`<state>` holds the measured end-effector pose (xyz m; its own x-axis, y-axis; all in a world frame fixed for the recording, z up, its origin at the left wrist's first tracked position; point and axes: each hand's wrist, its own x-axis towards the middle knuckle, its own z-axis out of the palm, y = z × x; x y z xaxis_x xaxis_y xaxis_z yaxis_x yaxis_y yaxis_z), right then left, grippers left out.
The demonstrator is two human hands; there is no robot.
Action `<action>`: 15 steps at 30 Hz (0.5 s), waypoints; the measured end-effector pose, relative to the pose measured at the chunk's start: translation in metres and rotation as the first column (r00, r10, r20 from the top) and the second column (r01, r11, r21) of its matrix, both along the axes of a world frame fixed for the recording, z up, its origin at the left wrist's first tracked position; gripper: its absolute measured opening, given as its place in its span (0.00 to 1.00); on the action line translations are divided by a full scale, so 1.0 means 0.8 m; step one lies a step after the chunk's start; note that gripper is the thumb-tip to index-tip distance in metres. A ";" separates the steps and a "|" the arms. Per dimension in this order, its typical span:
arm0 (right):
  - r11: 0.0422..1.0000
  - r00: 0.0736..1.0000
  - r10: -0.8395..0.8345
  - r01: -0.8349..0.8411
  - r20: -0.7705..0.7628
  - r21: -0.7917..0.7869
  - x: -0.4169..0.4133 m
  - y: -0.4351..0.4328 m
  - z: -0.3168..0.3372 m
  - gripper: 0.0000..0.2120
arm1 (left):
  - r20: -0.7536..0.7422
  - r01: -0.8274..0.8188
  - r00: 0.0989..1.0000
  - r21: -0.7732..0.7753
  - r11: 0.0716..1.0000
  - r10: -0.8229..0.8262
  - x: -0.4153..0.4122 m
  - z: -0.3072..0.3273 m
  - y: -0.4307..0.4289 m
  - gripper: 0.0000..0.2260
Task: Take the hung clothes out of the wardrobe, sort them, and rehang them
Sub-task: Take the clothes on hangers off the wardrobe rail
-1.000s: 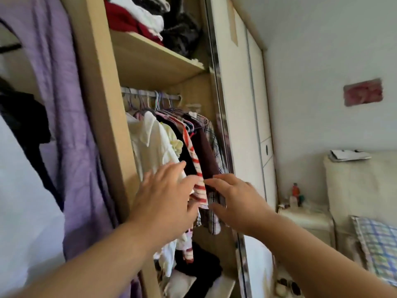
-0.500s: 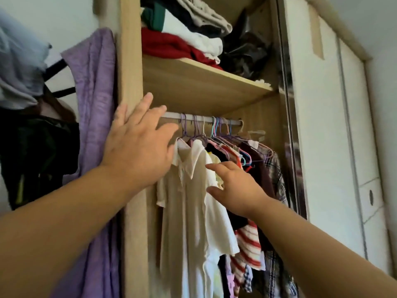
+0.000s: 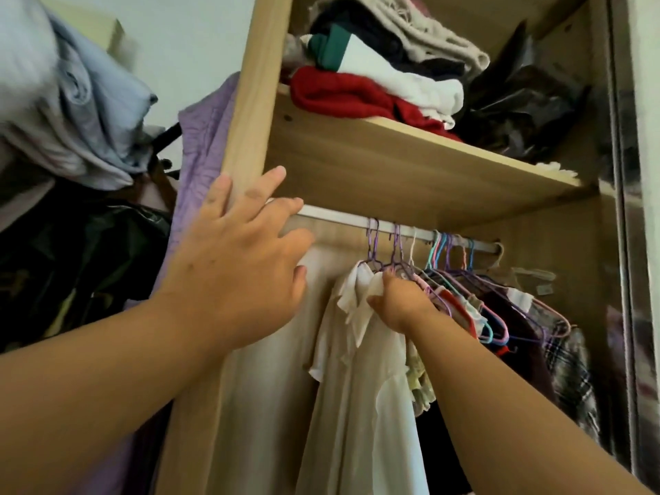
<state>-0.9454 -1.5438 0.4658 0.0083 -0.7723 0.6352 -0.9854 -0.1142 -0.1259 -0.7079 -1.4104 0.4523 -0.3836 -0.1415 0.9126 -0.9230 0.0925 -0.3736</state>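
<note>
Clothes (image 3: 507, 316) hang bunched at the right end of the rod, inside the wardrobe (image 3: 250, 83); none is out yet, so the task looks barely begun. Bunching leaves the rod's left stretch bare, room to work.

Shelf (image 3: 410, 166) sits right above the rod and carries a folded pile (image 3: 339, 94) plus a black bag (image 3: 518, 101). Not hung, so probably not part of this job.

Purple garment (image 3: 203, 144) drapes outside the wardrobe's left panel, beside other heaped fabric.

Shirt (image 3: 357, 387), white and long, is the leftmost hung item and nearest the open side, the likely first pick.

Left hand (image 3: 235, 273) is flat, fingers spread and straight. It rests on the front edge of the panel, with fingertips at the rod's left end. It grasps nothing; reads as bracing while the other arm reaches up.

Right hand (image 3: 403, 305) is up at the shirt's collar, thumb out, fingers curled in over the shirt's shoulder at its hanger. Looks clenched on the shirt there, though fingertips are hidden among the hangers (image 3: 373, 244).

Rod (image 3: 339, 217) is thin and white. Hooks crowd together, so lifting one may snag its neighbours.
</note>
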 end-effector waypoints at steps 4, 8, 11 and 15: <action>0.998 0.987 -0.055 0.060 0.148 -0.030 -0.001 -0.029 0.017 0.21 | -0.003 -0.022 1.000 -0.019 1.000 0.022 0.001 0.003 -0.001 0.14; 0.996 0.968 -0.085 0.091 0.236 -0.015 -0.004 -0.047 0.023 0.12 | -0.019 -0.016 1.000 -0.031 0.999 0.016 0.001 0.004 -0.003 0.13; 0.990 0.965 -0.062 0.093 0.256 -0.110 -0.009 -0.051 0.024 0.10 | -0.020 -0.027 0.999 -0.031 0.999 0.026 0.000 0.004 -0.003 0.13; 0.972 0.965 0.009 0.053 0.264 -0.228 -0.019 -0.044 0.035 0.10 | -0.024 -0.016 1.000 -0.029 0.999 0.015 -0.002 0.005 -0.001 0.13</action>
